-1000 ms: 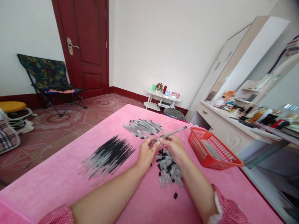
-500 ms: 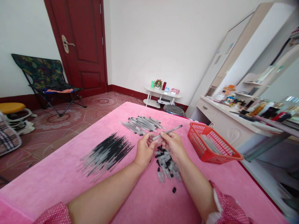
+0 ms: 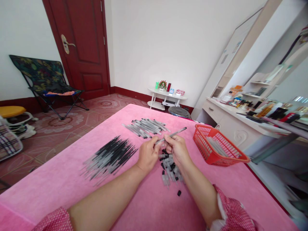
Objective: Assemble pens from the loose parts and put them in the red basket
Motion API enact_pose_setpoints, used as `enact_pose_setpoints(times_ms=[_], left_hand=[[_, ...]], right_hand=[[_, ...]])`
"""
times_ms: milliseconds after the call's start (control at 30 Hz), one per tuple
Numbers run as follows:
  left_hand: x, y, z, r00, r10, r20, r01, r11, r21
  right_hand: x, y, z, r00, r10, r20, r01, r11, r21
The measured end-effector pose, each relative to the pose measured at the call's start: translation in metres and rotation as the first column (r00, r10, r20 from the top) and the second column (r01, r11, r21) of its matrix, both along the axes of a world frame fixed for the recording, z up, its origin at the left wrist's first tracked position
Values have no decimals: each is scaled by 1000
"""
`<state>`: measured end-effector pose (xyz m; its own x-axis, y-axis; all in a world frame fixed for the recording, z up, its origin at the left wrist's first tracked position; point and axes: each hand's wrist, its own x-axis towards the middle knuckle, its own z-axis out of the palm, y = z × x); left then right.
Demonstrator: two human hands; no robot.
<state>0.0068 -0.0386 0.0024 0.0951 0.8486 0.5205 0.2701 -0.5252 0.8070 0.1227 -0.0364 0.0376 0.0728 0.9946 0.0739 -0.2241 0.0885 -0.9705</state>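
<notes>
Between my two hands a slim pen [image 3: 176, 132] with a clear barrel and a dark end slants up to the right. My left hand [image 3: 148, 152] is closed on its lower left end, which the fingers partly hide. Thumb and fingers of my right hand [image 3: 176, 145] pinch it further along the barrel. Below the hands lies a heap of clear pen caps and small black end pieces [image 3: 170, 170], partly covered by my right hand. Left of my left hand is a pile of black ink refills [image 3: 109, 160]. Beyond the hands, clear pen barrels [image 3: 146, 127] lie spread out.
An orange-red plastic basket [image 3: 220, 144] with clear tubes inside stands on the right of the pink-covered table [image 3: 60, 179]. One black piece [image 3: 179, 192] lies alone near me. A dresser [image 3: 231, 122] stands past the right edge, a folding chair [image 3: 45, 77] at the far left.
My left fingers have closed more tightly around the pen's lower end. Both hands have shifted very slightly; the pen keeps its slant. The camera view has moved a little.
</notes>
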Motion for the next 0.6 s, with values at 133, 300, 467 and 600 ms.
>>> enact_pose_setpoints(times_ms=[133, 300, 467, 600], left_hand=[[5, 2, -2, 913, -233, 334, 311, 928, -204], [1, 9, -5, 466, -315, 827, 801, 548, -243], [-2, 15, -6, 571, -201, 796, 709, 611, -353], [8, 9, -8, 836, -294, 464, 466, 826, -317]], right_hand=[[5, 0, 8, 990, 64, 126, -78, 991, 109], [40, 10, 25, 999, -21, 48, 6, 955, 297], [72, 13, 41, 995, -98, -27, 102, 953, 286], [66, 9, 37, 996, -51, 67, 40, 988, 152]])
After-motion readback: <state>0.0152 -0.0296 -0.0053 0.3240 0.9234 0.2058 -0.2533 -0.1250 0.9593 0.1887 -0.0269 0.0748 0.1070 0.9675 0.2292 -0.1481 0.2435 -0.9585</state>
